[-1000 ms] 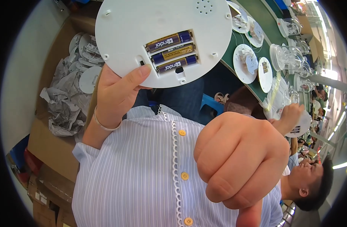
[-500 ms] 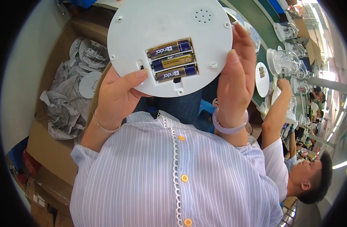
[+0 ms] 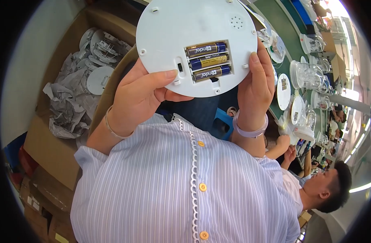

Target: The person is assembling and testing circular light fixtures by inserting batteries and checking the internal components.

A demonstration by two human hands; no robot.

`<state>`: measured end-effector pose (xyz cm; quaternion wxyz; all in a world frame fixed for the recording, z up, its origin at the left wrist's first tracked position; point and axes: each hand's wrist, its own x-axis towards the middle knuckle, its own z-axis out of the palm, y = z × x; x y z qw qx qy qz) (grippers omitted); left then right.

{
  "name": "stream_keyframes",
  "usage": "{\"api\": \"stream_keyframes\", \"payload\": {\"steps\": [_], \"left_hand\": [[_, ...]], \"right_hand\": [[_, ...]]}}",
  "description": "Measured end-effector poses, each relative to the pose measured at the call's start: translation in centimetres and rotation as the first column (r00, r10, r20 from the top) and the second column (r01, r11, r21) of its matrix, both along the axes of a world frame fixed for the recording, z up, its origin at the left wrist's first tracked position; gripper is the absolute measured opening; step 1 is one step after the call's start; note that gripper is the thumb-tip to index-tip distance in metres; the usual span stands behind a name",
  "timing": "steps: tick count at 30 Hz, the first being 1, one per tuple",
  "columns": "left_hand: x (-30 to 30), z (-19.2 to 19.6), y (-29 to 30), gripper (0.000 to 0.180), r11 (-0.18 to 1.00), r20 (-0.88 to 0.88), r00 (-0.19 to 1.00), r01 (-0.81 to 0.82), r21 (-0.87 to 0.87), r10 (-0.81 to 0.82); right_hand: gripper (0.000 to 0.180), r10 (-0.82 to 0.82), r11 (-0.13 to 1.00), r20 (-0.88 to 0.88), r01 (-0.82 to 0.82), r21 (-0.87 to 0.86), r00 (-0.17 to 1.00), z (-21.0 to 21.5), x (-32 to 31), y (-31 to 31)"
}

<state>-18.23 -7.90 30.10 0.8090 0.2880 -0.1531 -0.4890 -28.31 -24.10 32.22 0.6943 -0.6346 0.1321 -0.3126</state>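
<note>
Left grip: my fingers clamped on the lower left rim of the round white plastic disc, thumb by its open battery bay.
Right grip: fingers closed on the disc's right rim.
Disc: raised before my chest, three cylindrical batteries showing.

Both of the person's bare hands are raised in front of the chest, gripping a round white disc. The left hand curls under the disc's lower left edge, thumb pressed flat across its face. The right hand stands upright against the disc's right edge, fingers together and pointing up. Each wrist wears a bracelet.
</note>
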Motion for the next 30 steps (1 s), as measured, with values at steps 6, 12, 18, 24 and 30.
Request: {"api": "stream_keyframes", "payload": {"steps": [6,12,18,24,30], "left_hand": [[0.0,-0.6,0.0,0.039,0.999,0.050,0.998,-0.028,-0.027,0.029],[0.1,-0.7,0.1,0.045,1.000,0.039,0.999,-0.013,-0.010,0.013],[0.2,-0.8,0.2,0.046,0.999,-0.015,1.000,0.017,-0.037,-0.017],[0.5,-1.1,0.2,0.050,0.993,-0.058,0.996,0.058,-0.101,-0.064],[0.6,-1.3,0.1,0.053,0.989,-0.058,0.996,0.064,-0.134,-0.072]], "right_hand": [[0.041,0.035,0.993,0.019,-0.032,-0.113,0.999,-0.6,0.5,-0.2],[0.042,0.051,0.989,0.035,-0.046,-0.139,0.998,-0.4,0.3,-0.1],[0.043,0.025,0.989,0.048,-0.018,-0.144,0.999,0.0,0.2,0.2],[0.043,0.031,0.986,0.060,-0.020,-0.164,0.998,0.5,-0.4,0.4],[0.044,0.031,0.981,0.105,-0.010,-0.196,0.994,0.7,-0.7,0.5]]}}
